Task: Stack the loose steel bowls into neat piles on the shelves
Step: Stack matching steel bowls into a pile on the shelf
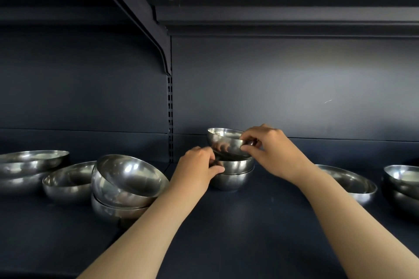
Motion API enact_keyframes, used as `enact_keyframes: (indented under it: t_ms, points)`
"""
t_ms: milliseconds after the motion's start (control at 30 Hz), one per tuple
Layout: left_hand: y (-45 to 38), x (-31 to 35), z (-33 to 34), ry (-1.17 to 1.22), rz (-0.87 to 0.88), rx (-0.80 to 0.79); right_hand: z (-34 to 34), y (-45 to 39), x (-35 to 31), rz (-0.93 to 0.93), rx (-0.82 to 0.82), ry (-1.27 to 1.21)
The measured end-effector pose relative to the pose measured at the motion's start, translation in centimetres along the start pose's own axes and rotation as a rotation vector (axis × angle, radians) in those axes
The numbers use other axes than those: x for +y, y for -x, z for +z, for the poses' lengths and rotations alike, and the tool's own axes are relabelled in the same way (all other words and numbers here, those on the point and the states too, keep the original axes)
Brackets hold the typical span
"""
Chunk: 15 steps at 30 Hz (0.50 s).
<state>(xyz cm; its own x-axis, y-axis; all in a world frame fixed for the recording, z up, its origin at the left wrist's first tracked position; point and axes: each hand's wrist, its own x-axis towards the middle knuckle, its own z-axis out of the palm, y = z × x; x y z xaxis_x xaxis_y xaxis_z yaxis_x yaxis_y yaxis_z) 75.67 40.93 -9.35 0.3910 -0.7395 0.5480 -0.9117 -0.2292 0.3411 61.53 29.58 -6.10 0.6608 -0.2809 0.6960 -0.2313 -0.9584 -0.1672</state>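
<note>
Stacking is only partly done: our right hand (269, 147) pinches a tilted bowl (226, 142) over the small pile (233, 173) near the shelf's (260, 233) back edge, our left hand (199, 165) grips that pile. Loose bowls (68, 182) remain toward both side edges.

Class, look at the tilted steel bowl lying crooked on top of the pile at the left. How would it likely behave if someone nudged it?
The tilted bowl sits askew in the bowl below, so it would probably rock or slide off. Its polished, rounded wall looks slippery, and it would likely roll. It looks rigid, so it should keep its shape.
</note>
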Motion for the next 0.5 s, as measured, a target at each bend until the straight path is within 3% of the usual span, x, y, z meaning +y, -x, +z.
enact_keyframes:
  t_ms: [500]
  points:
    - [0.2, 0.2, 1.0, 0.01, -0.12, 0.02, 0.2, 0.0, 0.1, 0.001, -0.053, -0.027]
